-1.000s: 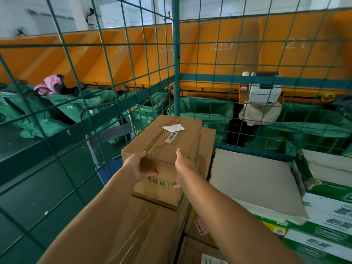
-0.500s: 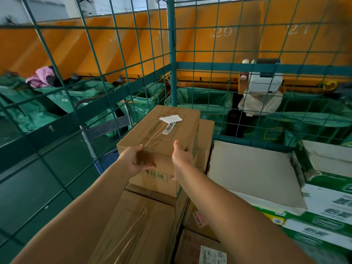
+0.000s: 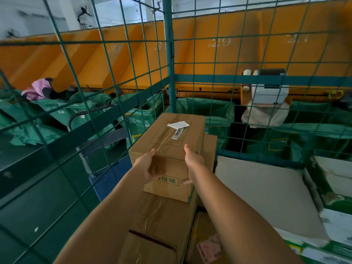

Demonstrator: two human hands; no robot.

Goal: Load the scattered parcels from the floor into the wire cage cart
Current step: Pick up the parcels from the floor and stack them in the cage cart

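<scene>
a: where does the loading stand?

b: well along, i'd judge. the wire cage cart (image 3: 169,54) already holds a fair stack: brown cartons in the left corner, a flat pale carton (image 3: 266,195) to the right, and green-and-white printed boxes (image 3: 335,221) along the right edge.

a: and the parcel in hand?

b: the small taped cardboard box (image 3: 171,141) sits on top of a larger brown carton (image 3: 152,235), tucked into the cart's far left corner just beside the mesh. a barcode label (image 3: 177,132) and a loose white slip (image 3: 178,124) lie on its lid. it looks set down, or very nearly.

a: are the hands on it?

b: the left hand (image 3: 146,166) cups the near left corner, thumb on the top edge, fingers curled against the front face. the right hand (image 3: 193,161) clasps the near right corner, thumb up on the lid, its fingers (image 3: 187,181) wrapped round the side. both have hold of it.

a: what's left to do?

b: letting go of this one, i'd say. the floor seen through the mesh shows green mail sacks (image 3: 57,115) and a blue trolley (image 3: 108,180), but no loose parcels that i can make out, so how many remain i cannot tell.
</scene>
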